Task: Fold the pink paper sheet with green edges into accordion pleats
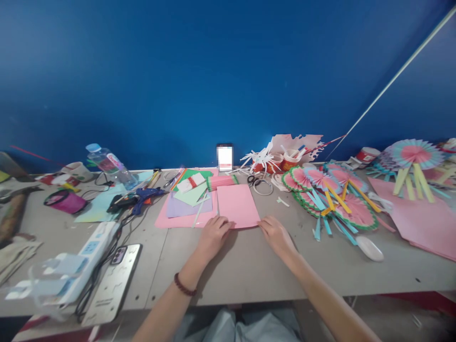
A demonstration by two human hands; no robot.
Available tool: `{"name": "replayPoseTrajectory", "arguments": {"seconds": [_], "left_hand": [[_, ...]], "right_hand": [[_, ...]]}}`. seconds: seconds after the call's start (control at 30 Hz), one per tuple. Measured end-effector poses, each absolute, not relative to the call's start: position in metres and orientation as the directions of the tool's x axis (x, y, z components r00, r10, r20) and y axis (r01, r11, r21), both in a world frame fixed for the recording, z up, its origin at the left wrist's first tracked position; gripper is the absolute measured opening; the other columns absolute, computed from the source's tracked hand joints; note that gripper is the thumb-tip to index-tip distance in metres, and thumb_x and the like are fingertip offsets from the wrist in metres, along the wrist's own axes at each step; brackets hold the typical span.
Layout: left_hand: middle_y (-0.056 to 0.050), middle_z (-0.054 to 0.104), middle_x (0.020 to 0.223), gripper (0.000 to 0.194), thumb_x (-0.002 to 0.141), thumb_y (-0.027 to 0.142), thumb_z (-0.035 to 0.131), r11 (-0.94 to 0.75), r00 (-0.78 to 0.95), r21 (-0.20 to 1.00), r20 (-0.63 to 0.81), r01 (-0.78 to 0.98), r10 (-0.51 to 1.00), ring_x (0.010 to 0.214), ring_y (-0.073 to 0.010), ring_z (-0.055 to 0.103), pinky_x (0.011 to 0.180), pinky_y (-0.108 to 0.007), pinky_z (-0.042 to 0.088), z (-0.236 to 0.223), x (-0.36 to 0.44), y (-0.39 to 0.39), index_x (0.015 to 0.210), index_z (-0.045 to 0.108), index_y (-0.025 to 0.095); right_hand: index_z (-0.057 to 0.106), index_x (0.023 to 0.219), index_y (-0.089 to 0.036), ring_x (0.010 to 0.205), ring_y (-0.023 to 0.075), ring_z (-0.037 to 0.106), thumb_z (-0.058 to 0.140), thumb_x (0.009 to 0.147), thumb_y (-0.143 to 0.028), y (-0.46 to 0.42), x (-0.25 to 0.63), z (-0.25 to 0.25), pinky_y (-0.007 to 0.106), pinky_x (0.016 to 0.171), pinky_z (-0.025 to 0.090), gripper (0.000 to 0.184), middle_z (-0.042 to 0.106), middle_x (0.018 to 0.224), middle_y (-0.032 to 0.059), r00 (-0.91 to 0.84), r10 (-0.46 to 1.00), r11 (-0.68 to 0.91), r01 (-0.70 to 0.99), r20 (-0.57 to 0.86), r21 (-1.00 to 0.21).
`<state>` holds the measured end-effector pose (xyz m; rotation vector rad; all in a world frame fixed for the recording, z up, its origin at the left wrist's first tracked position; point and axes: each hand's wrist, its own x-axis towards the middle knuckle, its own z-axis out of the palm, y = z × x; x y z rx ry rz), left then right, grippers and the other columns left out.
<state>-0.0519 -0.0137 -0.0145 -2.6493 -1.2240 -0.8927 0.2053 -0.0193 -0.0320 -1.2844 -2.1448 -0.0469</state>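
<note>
A sheet of pink paper [238,204] lies on the table in front of me, its near edge between my two hands. My left hand [215,232], with a dark beaded bracelet on the wrist, has its fingers curled at the near left corner. The near right corner is pinched by the fingers of my right hand [277,232]. Just left of this sheet, a larger pink sheet [164,219] lies under purple paper [174,209], green paper and a white packet with a red band [191,182]. A pleated pink paper strip with green edging [221,183] sits behind the sheet.
On the right lie folded paper fans [356,209], a white spoon-like piece [370,248] and more pink sheets [423,221]. Scissors [252,179] are at the back. To the left are a glue gun [144,197], a water bottle [110,164], a power strip [94,247] and a phone [114,282].
</note>
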Motion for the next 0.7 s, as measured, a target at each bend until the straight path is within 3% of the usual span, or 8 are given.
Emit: {"name": "replayPoseTrajectory", "arguments": {"seconds": [0.13,0.47,0.7], "left_hand": [[-0.004,0.066,0.091,0.015,0.098,0.017,0.052,-0.704,0.526,0.113,0.584,0.701,0.618,0.085,-0.0192,0.06,0.072,-0.033,0.047,-0.014,-0.051,-0.015,0.101,0.066,0.021],[-0.007,0.068,0.102,0.022,0.093,0.01,0.05,-0.613,0.499,0.179,0.43,0.769,0.752,0.096,-0.0238,0.06,0.077,-0.039,0.049,-0.017,-0.055,-0.018,0.101,0.066,0.023],[-0.012,0.065,0.115,0.037,0.092,0.011,0.044,-0.651,0.563,0.152,0.382,0.744,0.733,0.107,-0.0266,0.06,0.096,-0.044,0.049,-0.008,-0.016,-0.044,0.125,0.059,0.019]], "right_hand": [[0.072,0.086,-0.018,0.08,0.0195,0.064,0.045,0.09,-0.003,-0.019,0.207,-0.033,0.03,0.073,0.052,0.031,0.071,0.081,0.0056,-0.363,0.772,0.542,0.804,0.521,-0.243],[0.074,0.094,-0.018,0.085,0.0205,0.063,0.044,0.082,0.003,-0.026,0.202,-0.033,0.031,0.076,0.053,0.038,0.071,0.087,0.0077,-0.367,0.797,0.514,0.83,0.48,-0.219],[0.072,0.09,-0.017,0.082,0.0203,0.063,0.047,0.087,-0.001,-0.029,0.198,-0.031,0.031,0.075,0.051,0.03,0.07,0.082,0.0065,-0.392,0.775,0.516,0.845,0.496,-0.14]]}}
